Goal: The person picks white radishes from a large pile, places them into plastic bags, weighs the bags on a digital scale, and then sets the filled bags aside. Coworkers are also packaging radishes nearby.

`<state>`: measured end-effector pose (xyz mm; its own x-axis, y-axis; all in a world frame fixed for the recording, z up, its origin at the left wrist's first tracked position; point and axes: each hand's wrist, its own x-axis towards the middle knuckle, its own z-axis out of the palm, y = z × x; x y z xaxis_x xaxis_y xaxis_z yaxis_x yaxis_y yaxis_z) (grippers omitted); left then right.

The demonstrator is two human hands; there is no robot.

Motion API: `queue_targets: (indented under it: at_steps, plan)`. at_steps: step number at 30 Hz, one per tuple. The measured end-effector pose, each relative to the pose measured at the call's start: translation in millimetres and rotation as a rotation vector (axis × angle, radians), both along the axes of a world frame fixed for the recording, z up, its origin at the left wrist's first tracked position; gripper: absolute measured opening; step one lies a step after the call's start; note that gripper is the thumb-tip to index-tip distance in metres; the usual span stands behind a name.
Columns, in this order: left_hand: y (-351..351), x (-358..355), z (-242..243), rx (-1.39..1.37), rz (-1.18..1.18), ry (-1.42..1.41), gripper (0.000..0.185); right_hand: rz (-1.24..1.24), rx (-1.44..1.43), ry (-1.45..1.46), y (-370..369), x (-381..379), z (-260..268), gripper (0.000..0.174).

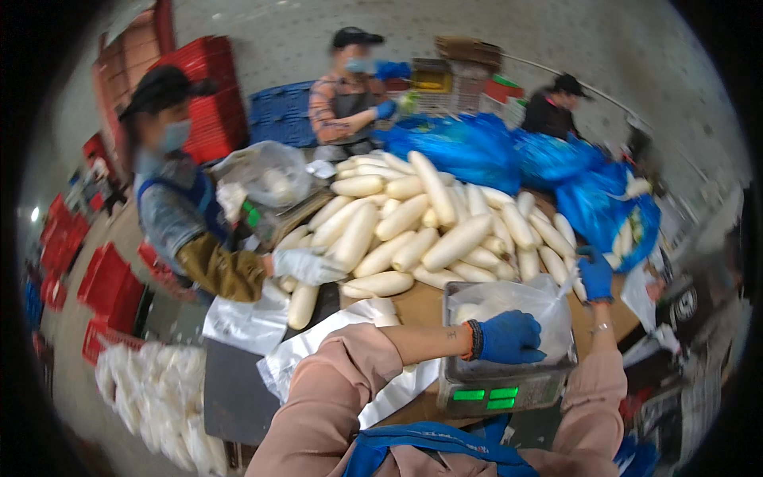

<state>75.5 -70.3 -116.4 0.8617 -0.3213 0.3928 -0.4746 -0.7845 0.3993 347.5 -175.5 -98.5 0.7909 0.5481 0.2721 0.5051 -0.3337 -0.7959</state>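
A digital scale [506,400] with lit green displays stands before me. A translucent plastic bag [539,298] lies on its metal pan, with pale radish showing through the film. My left hand [508,337], in a blue work glove, is over the bag with its fingers curled; whether they grip the film is hidden. The bag's upper right corner is drawn up to my right hand [595,275], also blue-gloved and closed on it. Just beyond the scale rises a large heap of white radishes [456,241], close to my right hand.
At left, a co-worker's white-gloved hand [310,266] touches the radishes. Flat plastic bags [247,322] lie nearby. Blue plastic sacks [453,149] line the heap's far side, near two more people. Filled bags [158,399] sit lower left; red crates [110,277] stand beyond.
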Motion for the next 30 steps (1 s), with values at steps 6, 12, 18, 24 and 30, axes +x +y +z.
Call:
queue_targets:
  at_steps: [6,12,18,24,30]
  plan:
    - [16.9,0.0,4.1,-0.337,0.407,-0.4,0.081,0.561,0.254,-0.321,34.9,-122.2,110.8,0.029]
    - [33.6,-48.3,52.8,-0.555,0.612,-0.386,0.044,0.719,0.349,-0.178,56.5,-237.1,156.2,0.033]
    - [46.0,-171.5,66.8,-0.58,0.874,-0.638,0.015,1.249,0.408,-0.295,96.5,-278.6,185.6,0.038]
    - [21.8,-397.9,47.0,-1.003,1.085,-0.557,0.029,1.485,0.276,-0.033,123.4,-371.3,140.6,0.052]
    - [4.5,-604.0,7.2,-0.62,1.757,-0.389,0.021,1.504,-0.234,0.203,146.9,-392.0,100.4,0.04]
